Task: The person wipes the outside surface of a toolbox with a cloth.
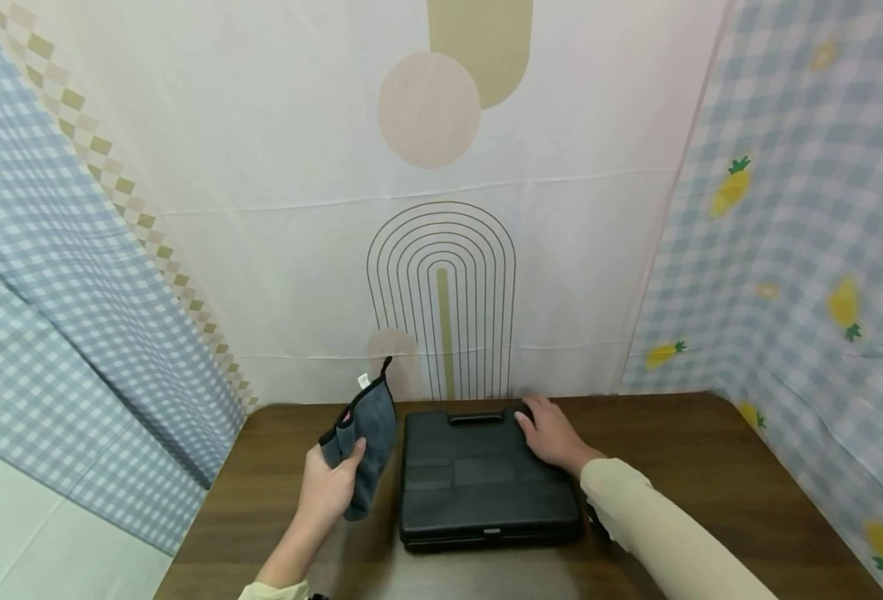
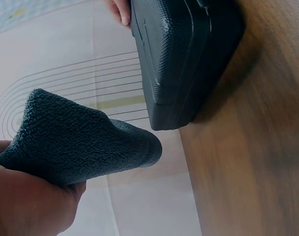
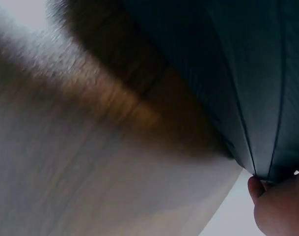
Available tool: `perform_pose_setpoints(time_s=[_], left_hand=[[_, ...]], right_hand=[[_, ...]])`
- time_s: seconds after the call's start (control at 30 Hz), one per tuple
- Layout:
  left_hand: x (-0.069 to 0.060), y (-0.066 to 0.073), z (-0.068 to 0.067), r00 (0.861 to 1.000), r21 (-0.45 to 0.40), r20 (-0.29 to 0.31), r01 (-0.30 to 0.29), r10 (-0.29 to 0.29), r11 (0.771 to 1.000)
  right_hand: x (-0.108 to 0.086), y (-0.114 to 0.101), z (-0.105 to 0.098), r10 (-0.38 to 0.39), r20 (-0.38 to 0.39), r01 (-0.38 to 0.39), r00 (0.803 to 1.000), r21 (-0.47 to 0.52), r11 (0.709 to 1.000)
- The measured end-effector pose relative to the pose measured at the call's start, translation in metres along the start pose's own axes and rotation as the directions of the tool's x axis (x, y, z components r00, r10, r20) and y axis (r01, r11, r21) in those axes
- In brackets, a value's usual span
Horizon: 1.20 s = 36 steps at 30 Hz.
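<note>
A folded dark blue-grey cloth (image 1: pixel 374 446) with black edging, a white tag and a hanging loop is held up in my left hand (image 1: pixel 329 483), the thumb pressed over its near side. In the left wrist view the cloth (image 2: pixel 75 140) looks fuzzy and hangs beside the case. The black plastic case (image 1: pixel 486 492) lies closed on the table, its handle toward the wall and a small latch at the near side. My right hand (image 1: pixel 557 437) grips its far right corner, thumb on the lid and fingers over the edge; the right wrist view shows this hand (image 3: pixel 282 206) only partly.
The brown wooden table (image 1: pixel 659 442) has rounded far corners. Behind it hangs a pale patterned curtain (image 1: pixel 306 275), and blue checked cloth hangs on the left (image 1: pixel 112 292) and on the right (image 1: pixel 771 233) of the table.
</note>
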<state>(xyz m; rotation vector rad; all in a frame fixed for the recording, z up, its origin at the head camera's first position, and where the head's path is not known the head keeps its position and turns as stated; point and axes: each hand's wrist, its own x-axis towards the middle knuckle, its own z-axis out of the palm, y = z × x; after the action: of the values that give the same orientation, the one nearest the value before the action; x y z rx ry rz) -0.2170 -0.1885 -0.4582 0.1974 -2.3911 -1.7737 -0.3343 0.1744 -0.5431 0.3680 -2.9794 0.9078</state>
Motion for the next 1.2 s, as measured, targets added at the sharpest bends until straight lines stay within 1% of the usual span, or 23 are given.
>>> perform_pose_setpoints(time_s=[0.27,0.33,0.4,0.43,0.47,0.5,0.53,0.57,0.6,0.63,0.67,0.73,0.77,0.83,0.87,0.9,0.97,1.03,1.07,1.1,1.13,1.17,1.2], left_hand=[[0.002,-0.008,0.001,0.999,0.015,-0.051,0.002,-0.002,1.000],[0.004,-0.010,0.003,0.999,0.023,-0.053,0.008,-0.007,1.000],[0.005,-0.014,0.007,0.999,0.032,-0.052,-0.002,0.004,0.999],[0.004,-0.016,0.010,0.998,0.045,-0.050,-0.024,0.027,0.999],[0.004,-0.018,0.013,0.996,0.071,-0.054,-0.073,0.077,0.995],[0.003,-0.021,0.018,0.989,0.103,-0.054,-0.129,0.135,0.986],[0.001,-0.023,0.023,0.977,0.142,-0.053,-0.197,0.206,0.970],[-0.001,-0.027,0.029,0.960,0.182,-0.034,-0.268,0.279,0.946],[-0.004,-0.030,0.035,0.937,0.234,-0.005,-0.338,0.348,0.912],[-0.007,-0.033,0.041,0.911,0.293,0.038,-0.404,0.412,0.867],[-0.010,-0.036,0.048,0.878,0.348,0.096,-0.470,0.468,0.811],[-0.017,-0.042,0.059,0.836,0.428,0.254,-0.548,0.487,0.718],[-0.019,-0.044,0.064,0.815,0.468,0.335,-0.580,0.474,0.667],[-0.024,-0.047,0.072,0.780,0.528,0.472,-0.624,0.412,0.577],[-0.026,-0.049,0.075,0.763,0.551,0.524,-0.643,0.379,0.532],[-0.027,-0.050,0.078,0.752,0.573,0.562,-0.654,0.344,0.494],[-0.030,-0.052,0.081,0.727,0.606,0.614,-0.684,0.308,0.405],[-0.031,-0.055,0.083,0.712,0.628,0.634,-0.701,0.301,0.338],[-0.032,-0.056,0.084,0.709,0.636,0.636,-0.706,0.306,0.313],[-0.033,-0.058,0.085,0.709,0.643,0.636,-0.706,0.306,0.298],[-0.033,-0.059,0.086,0.712,0.649,0.633,-0.703,0.305,0.293],[-0.033,-0.060,0.087,0.718,0.652,0.627,-0.696,0.302,0.302],[-0.034,-0.060,0.089,0.726,0.652,0.621,-0.688,0.295,0.319]], right_hand=[[-0.001,-0.002,0.005,0.021,-0.021,-0.022,1.000,-0.020,1.000],[-0.002,-0.001,0.005,0.019,-0.024,-0.020,1.000,-0.022,1.000],[-0.002,-0.001,0.005,0.016,-0.025,-0.016,1.000,-0.023,1.000],[-0.002,-0.001,0.005,0.015,-0.026,-0.015,1.000,-0.021,1.000],[-0.002,-0.001,0.005,0.013,-0.025,-0.013,1.000,-0.019,1.000],[-0.002,-0.001,0.006,0.012,-0.024,-0.012,1.000,-0.015,1.000],[-0.001,-0.001,0.006,0.012,-0.024,-0.012,1.000,-0.013,1.000],[-0.001,-0.001,0.006,0.015,-0.025,-0.015,1.000,-0.004,1.000],[-0.001,0.000,0.007,0.015,-0.027,-0.015,1.000,0.000,1.000],[-0.001,0.000,0.007,0.017,-0.029,-0.017,0.999,0.006,1.000],[-0.001,0.001,0.008,0.018,-0.031,-0.018,0.999,0.010,1.000],[-0.001,0.002,0.009,0.024,-0.030,-0.023,0.999,0.015,1.000],[0.000,0.003,0.009,0.025,-0.029,-0.025,0.999,0.018,1.000],[0.000,0.004,0.009,0.028,-0.027,-0.027,0.999,0.020,0.999],[0.000,0.004,0.009,0.030,-0.026,-0.029,0.999,0.020,0.999],[0.001,0.005,0.009,0.031,-0.025,-0.030,0.999,0.019,0.999],[0.001,0.005,0.009,0.032,-0.032,-0.032,0.999,0.017,0.999],[0.001,0.005,0.010,0.031,-0.038,-0.031,0.999,0.010,0.999],[0.001,0.005,0.010,0.031,-0.039,-0.031,0.999,0.004,1.000],[0.001,0.005,0.010,0.031,-0.040,-0.031,0.999,0.003,1.000],[0.001,0.005,0.010,0.029,-0.040,-0.029,0.999,0.002,1.000],[0.001,0.005,0.010,0.028,-0.039,-0.028,0.999,0.003,1.000],[0.001,0.005,0.011,0.028,-0.038,-0.028,0.999,0.003,1.000]])
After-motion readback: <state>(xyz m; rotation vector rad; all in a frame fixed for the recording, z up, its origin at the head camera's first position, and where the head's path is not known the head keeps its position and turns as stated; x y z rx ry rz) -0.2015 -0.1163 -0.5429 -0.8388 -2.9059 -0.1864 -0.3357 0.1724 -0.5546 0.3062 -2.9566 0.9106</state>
